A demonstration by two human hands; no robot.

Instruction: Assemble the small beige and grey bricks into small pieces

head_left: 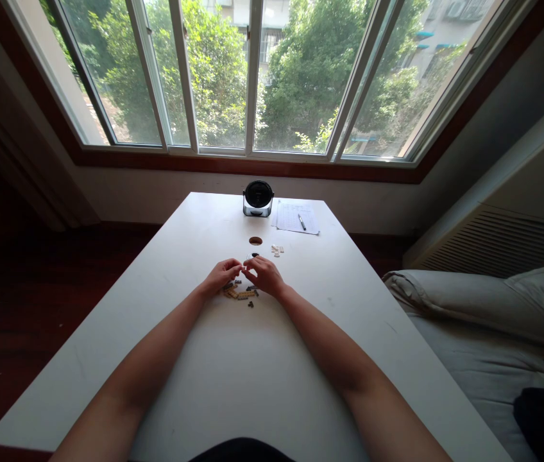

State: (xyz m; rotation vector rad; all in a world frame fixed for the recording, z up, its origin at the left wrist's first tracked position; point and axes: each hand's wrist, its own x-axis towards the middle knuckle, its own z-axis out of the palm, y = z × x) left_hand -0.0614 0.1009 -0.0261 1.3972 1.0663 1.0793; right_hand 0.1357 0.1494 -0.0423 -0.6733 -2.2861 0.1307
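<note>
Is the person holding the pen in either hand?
No, the pen lies on a sheet of paper at the far end of the white table, away from the left hand and the right hand.

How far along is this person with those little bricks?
Done, perhaps: a few pale bricks sit apart on the table. In hand: the left hand and right hand meet at the fingertips, anything held too small to tell. Remaining: dark and tan bricks lie scattered nearby.

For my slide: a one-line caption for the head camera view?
Left hand and right hand meet over small building bricks on a white table.
</note>
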